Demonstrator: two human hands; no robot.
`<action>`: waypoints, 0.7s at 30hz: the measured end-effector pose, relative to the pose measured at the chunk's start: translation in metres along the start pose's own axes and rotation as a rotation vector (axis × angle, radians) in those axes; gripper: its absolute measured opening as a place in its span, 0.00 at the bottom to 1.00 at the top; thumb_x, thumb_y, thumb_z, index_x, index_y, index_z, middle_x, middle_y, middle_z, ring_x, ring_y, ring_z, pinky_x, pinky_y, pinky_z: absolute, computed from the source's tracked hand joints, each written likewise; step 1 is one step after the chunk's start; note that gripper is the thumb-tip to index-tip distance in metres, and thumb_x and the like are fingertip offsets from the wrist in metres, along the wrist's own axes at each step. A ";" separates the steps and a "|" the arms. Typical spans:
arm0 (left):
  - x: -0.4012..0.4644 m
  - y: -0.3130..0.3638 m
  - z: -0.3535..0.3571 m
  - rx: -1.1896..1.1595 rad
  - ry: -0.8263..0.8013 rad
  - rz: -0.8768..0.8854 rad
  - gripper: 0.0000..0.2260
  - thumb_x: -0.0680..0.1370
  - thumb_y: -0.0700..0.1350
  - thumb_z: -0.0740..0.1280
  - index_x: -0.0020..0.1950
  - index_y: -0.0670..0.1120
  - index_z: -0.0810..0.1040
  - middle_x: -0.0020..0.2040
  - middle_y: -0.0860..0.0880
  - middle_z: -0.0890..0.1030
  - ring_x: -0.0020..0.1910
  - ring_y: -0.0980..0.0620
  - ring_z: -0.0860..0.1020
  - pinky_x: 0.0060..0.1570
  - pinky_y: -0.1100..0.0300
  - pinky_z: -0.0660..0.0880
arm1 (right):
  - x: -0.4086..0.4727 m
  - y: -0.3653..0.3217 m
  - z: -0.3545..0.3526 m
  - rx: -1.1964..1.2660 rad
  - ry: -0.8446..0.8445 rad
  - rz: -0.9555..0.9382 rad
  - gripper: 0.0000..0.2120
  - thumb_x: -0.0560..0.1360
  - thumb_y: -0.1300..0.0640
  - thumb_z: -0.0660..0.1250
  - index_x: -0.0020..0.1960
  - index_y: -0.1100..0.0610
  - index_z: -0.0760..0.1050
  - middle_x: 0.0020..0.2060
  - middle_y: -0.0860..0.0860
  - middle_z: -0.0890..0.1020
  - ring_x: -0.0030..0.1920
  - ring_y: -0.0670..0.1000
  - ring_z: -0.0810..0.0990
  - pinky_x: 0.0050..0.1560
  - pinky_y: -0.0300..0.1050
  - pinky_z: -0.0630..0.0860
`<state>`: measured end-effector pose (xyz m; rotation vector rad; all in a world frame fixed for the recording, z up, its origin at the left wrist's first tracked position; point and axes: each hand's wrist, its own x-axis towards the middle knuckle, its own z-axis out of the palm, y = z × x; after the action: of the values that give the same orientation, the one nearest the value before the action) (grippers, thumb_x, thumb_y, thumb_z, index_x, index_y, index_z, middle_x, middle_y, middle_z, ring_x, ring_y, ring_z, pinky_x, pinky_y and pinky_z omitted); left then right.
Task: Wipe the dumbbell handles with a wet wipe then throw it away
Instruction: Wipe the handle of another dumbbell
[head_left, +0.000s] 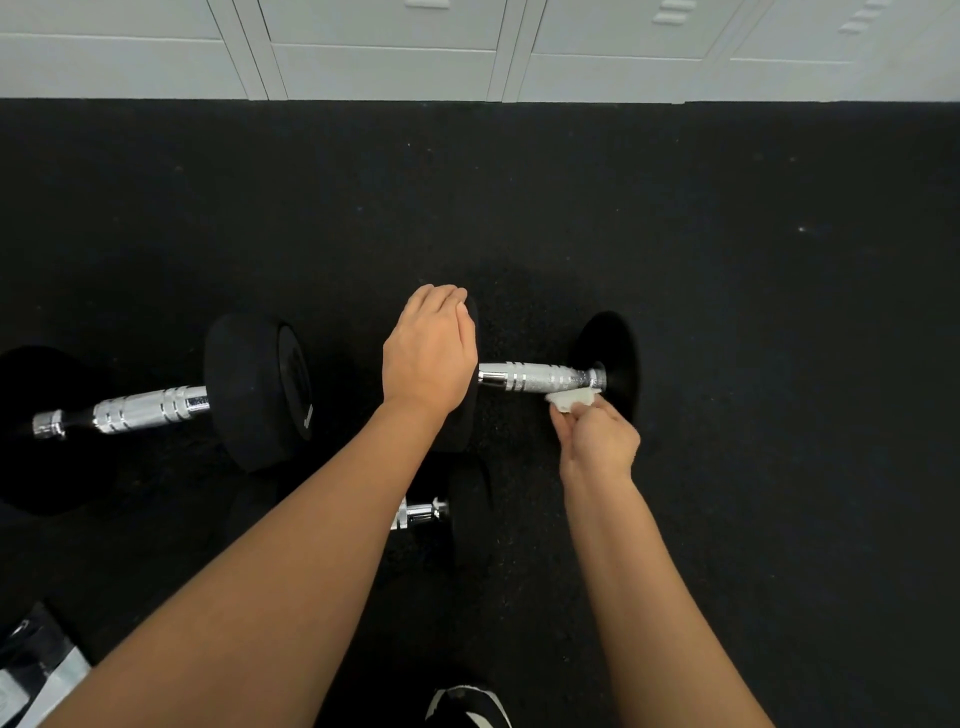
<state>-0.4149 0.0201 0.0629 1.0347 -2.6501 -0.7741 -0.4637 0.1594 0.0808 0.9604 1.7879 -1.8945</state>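
The left hand (428, 353) is resting flat-fingered on the dumbbell (540, 376) head; the right hand (597, 439) is pinching a wet wipe (571, 399) (crumpled) against its handle.

L hand (428, 349) rested on dumbbell (608, 364) head; R hand (597, 439) pinched wet wipe (571, 400) against chrome handle (535, 376), near far head. 2nd dumbbell (249, 389) lay left on floor (727, 234).

A black speckled rubber floor (727, 234) is spread beneath and all around both hands. Beyond the hands, along the far edge of the floor, a row of pale grey locker fronts (384, 47) is seen, divided by vertical strips, with vent slots (672, 11) visible above the right hand. Even, soft light is cast throughout.
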 end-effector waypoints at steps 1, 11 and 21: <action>0.000 0.000 0.000 0.001 0.004 0.001 0.18 0.82 0.45 0.50 0.67 0.43 0.73 0.66 0.48 0.75 0.70 0.50 0.67 0.70 0.57 0.64 | -0.002 0.000 -0.004 -0.203 0.021 -0.173 0.17 0.77 0.69 0.58 0.64 0.64 0.72 0.55 0.53 0.78 0.58 0.52 0.78 0.57 0.41 0.75; -0.003 -0.001 0.001 0.003 0.012 0.008 0.18 0.82 0.45 0.51 0.67 0.43 0.73 0.66 0.48 0.75 0.70 0.50 0.67 0.70 0.55 0.64 | 0.030 0.018 -0.005 -1.546 -0.205 -0.877 0.28 0.77 0.73 0.53 0.74 0.56 0.57 0.75 0.53 0.58 0.75 0.57 0.54 0.71 0.49 0.60; -0.004 0.000 0.000 0.001 0.007 0.009 0.18 0.82 0.45 0.51 0.67 0.43 0.73 0.66 0.48 0.75 0.70 0.50 0.67 0.70 0.56 0.65 | 0.034 0.012 -0.015 -1.616 -0.186 -0.978 0.27 0.77 0.73 0.53 0.75 0.63 0.54 0.74 0.59 0.58 0.75 0.55 0.54 0.74 0.47 0.55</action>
<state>-0.4119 0.0223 0.0628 1.0231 -2.6476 -0.7655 -0.4759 0.1787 0.0497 -0.7231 2.8238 -0.1642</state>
